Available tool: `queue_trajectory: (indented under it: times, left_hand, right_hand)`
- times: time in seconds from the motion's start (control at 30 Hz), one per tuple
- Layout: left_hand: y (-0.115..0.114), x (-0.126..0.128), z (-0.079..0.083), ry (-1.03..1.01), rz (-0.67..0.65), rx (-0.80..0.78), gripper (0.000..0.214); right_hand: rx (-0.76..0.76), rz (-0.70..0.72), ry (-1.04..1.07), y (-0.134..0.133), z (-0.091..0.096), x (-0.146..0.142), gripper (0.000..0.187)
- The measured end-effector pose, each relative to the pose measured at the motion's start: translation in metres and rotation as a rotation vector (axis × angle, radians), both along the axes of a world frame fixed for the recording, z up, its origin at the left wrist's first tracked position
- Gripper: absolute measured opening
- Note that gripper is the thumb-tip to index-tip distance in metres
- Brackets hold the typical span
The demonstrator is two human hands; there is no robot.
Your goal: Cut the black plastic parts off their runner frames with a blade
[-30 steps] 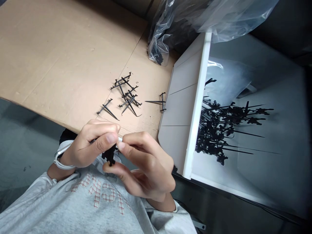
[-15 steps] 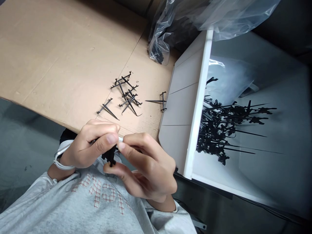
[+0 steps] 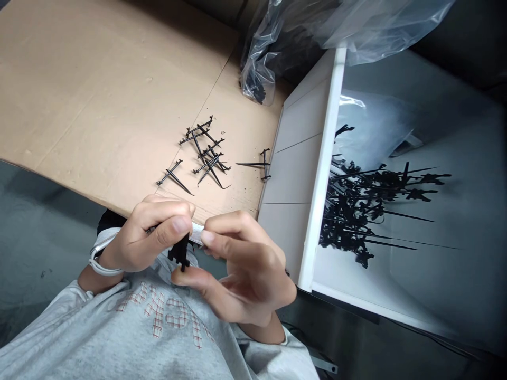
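Observation:
Close to my body, my left hand (image 3: 156,235) is closed, pinching a black plastic piece (image 3: 180,253) between thumb and fingers. The piece points downward with small prongs at its lower end; its upper part is hidden in my fingers. My right hand (image 3: 241,266) is beside it with thumb and fingers spread apart. Its thumb tip meets the lower end of the black piece, while its fingers are away from it. Beyond my hands, several black T-shaped plastic stakes (image 3: 209,158) lie in a loose pile on the cardboard-covered table (image 3: 99,105).
To the right stands a white bin (image 3: 320,190) holding a heap of black spiked plastic pieces (image 3: 352,206) and a clear bag (image 3: 372,121). Another clear plastic bag (image 3: 259,74) with dark pieces rests at the table's back. One single stake (image 3: 263,163) lies by the bin wall.
My right fingers have moved right, away from my left fingertips, and the right hand has spread wider. My left hand stays almost still, keeping its hold on the black piece.

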State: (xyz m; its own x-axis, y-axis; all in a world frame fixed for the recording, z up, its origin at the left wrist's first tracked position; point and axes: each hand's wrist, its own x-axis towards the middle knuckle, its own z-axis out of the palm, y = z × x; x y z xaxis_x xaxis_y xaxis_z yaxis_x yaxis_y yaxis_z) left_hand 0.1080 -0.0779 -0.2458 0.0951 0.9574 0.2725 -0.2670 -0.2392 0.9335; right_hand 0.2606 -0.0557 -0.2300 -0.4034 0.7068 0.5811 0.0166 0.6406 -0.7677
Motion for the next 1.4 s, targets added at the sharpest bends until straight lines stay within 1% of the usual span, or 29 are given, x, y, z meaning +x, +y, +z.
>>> queue_trajectory:
  times: [0.1,0.17,0.23,0.27,0.37,0.5,0.57,0.63,0.7,0.77,0.87,0.97,1.03,1.1,1.17,1.3,1.4]
  left_hand:
    - [0.001,-0.002,-0.004,-0.014,-0.003,0.025,0.038]
    - [0.002,-0.003,-0.006,-0.012,-0.014,0.035,0.036]
    - [0.002,-0.004,-0.007,0.023,-0.045,0.03,0.036]
    - [0.002,-0.004,-0.007,0.047,-0.063,0.021,0.036]
    - [0.003,-0.005,-0.006,0.095,-0.081,0.008,0.037]
    - [0.003,-0.005,-0.005,0.113,-0.069,-0.009,0.041]
    - [0.002,-0.004,-0.006,0.103,-0.048,-0.066,0.042]
    - [0.001,-0.003,-0.007,0.064,0.0,-0.149,0.043]
    - [0.0,-0.003,-0.008,0.028,0.033,-0.217,0.042]
    - [-0.001,-0.002,-0.008,0.022,0.01,-0.249,0.041]
    - [-0.001,0.0,-0.007,0.025,-0.007,-0.247,0.04]
    - [-0.003,0.002,-0.006,0.013,0.053,-0.228,0.039]
    - [-0.004,0.002,-0.005,0.027,0.084,-0.207,0.039]
    - [-0.006,0.002,-0.005,0.06,0.11,-0.174,0.038]
    - [-0.007,0.002,-0.006,0.084,0.148,-0.126,0.035]
    - [-0.013,0.001,-0.005,0.08,0.211,-0.069,0.027]
    - [-0.017,0.001,0.001,0.108,0.236,-0.069,0.023]
  right_hand:
    - [-0.243,0.088,0.115,0.002,0.0,-0.003,0.034]
    - [-0.416,0.119,0.196,0.005,0.0,-0.005,0.025]
    - [-0.539,0.141,0.255,0.008,0.0,-0.007,0.018]
    - [-0.581,0.157,0.269,0.009,0.0,-0.008,0.018]
    - [-0.665,0.217,0.29,0.013,-0.001,-0.011,0.021]
    - [-0.693,0.25,0.323,0.015,-0.002,-0.01,0.021]
    - [-0.713,0.278,0.336,0.015,-0.003,-0.008,0.021]
    - [-0.733,0.313,0.367,0.014,-0.005,-0.006,0.024]
    - [-0.726,0.302,0.387,0.013,-0.006,-0.005,0.028]
    - [-0.689,0.244,0.374,0.012,-0.007,-0.006,0.03]
    - [-0.68,0.176,0.339,0.009,-0.007,-0.009,0.025]
    - [-0.702,0.143,0.309,0.005,-0.006,-0.011,0.019]
    - [-0.682,0.106,0.277,0.002,-0.005,-0.012,0.015]
    - [-0.625,0.061,0.234,-0.002,-0.003,-0.013,0.01]
    - [-0.538,0.006,0.188,-0.006,-0.001,-0.014,0.008]
    - [-0.356,-0.166,0.116,-0.017,0.002,-0.017,0.012]
    - [-0.24,-0.258,0.059,-0.026,0.003,-0.019,0.014]
